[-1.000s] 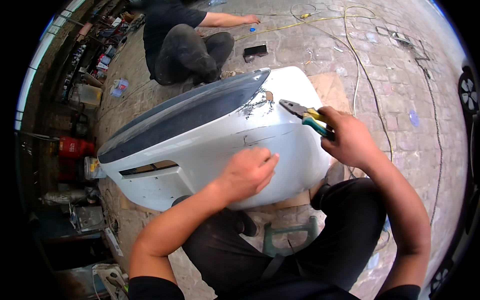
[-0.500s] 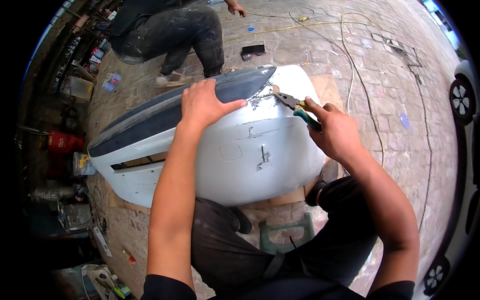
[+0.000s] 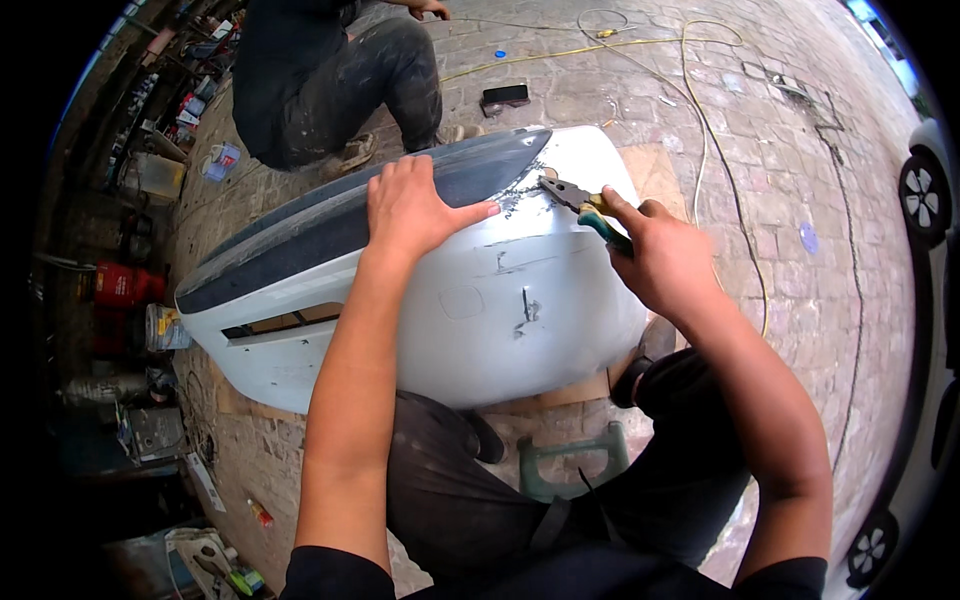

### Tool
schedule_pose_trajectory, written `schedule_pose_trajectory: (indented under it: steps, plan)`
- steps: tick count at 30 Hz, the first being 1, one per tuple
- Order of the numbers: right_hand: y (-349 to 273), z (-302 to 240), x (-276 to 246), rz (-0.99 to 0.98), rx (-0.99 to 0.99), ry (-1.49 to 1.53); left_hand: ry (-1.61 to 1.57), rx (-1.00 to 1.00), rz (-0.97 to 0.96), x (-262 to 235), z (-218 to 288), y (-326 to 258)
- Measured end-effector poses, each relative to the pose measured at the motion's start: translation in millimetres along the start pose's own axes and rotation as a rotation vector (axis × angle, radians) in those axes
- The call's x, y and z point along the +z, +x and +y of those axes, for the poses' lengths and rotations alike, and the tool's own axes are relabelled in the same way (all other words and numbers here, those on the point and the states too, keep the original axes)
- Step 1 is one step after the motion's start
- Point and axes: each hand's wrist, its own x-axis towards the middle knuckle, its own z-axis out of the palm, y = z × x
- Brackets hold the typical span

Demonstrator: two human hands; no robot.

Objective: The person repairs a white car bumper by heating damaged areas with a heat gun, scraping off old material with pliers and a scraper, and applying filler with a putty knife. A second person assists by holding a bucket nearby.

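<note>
A white car bumper with a dark grey upper band lies in front of me. A jagged dark crack runs by the band's right end. My left hand lies on the band, its thumb stretched across the white panel toward the crack. In my right hand is a pair of combination pliers with green and yellow handles. The jaw tips are at the crack, by a small hole in the panel; whether they grip anything is too small to tell. Scratches and a dark slit mark the panel below.
Across the bumper another person crouches. A phone lies on the paving beyond it, near a yellow cable. A green stool stands between my legs. Tools and containers line the left; parked cars stand right.
The pliers and my right hand have shifted slightly left and up along the crack. My left hand stays on the band. The crouching person has drawn their hand leftward and changed posture.
</note>
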Motion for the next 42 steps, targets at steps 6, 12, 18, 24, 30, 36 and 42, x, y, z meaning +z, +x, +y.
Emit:
schedule_pose_trajectory:
  steps: [6,12,18,24,30,36,42]
  plan:
    - [0.6,0.0,-4.3,-0.009,0.041,0.071,-0.007,-0.025,-0.034,-5.9,4.8,-0.9]
    - [-2.5,15.8,2.4,0.072,0.092,0.222,-0.001,-0.029,0.123,20.7,17.2,-5.2]
    - [-1.5,23.2,-1.4,0.061,0.131,0.212,-0.004,-0.049,0.109,28.7,29.1,-2.5]
    - [-7.0,29.2,-1.5,0.009,0.096,0.188,-0.067,0.101,0.069,25.6,6.4,-5.2]
    - [-11.8,28.9,-1.6,0.025,0.042,0.21,-0.039,0.062,0.021,23.3,9.6,-3.6]
    - [-17.1,34.6,-2.1,0.034,0.045,0.208,-0.039,0.003,-0.005,23.1,18.3,-3.8]
    - [-18.4,44.9,-1.1,0.025,0.075,0.187,-0.059,-0.03,-0.018,23.1,19.6,-1.4]
